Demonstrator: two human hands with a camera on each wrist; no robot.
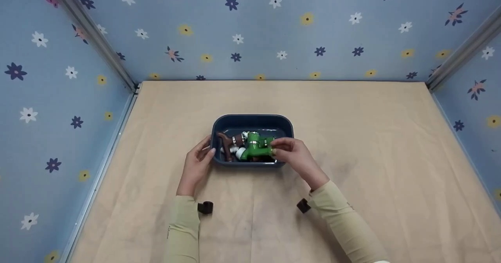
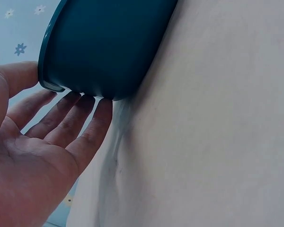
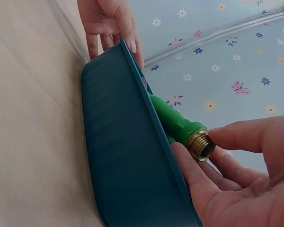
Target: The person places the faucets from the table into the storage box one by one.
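A dark blue rectangular bin (image 1: 252, 119) stands on the table in the head view. My left hand (image 1: 197, 164) holds its left end, thumb at the rim and fingertips on the outer wall (image 2: 104, 47). Inside, on the right, lies a green tap (image 1: 254, 143) with a brass threaded end (image 3: 200, 145). My right hand (image 1: 296, 157) reaches over the bin's right rim and pinches the tap at that end; the right wrist view shows thumb and fingers about the thread. Left of the green tap is a brown tap-like piece (image 1: 226, 145) with shiny rings, and white parts show beside it.
A beige cloth (image 1: 352, 137) covers the table around the bin. Blue flowered panels (image 1: 258, 28) rise at the back and both sides, joined by metal posts (image 1: 94, 36). Small black devices (image 1: 205, 207) sit at both wrists.
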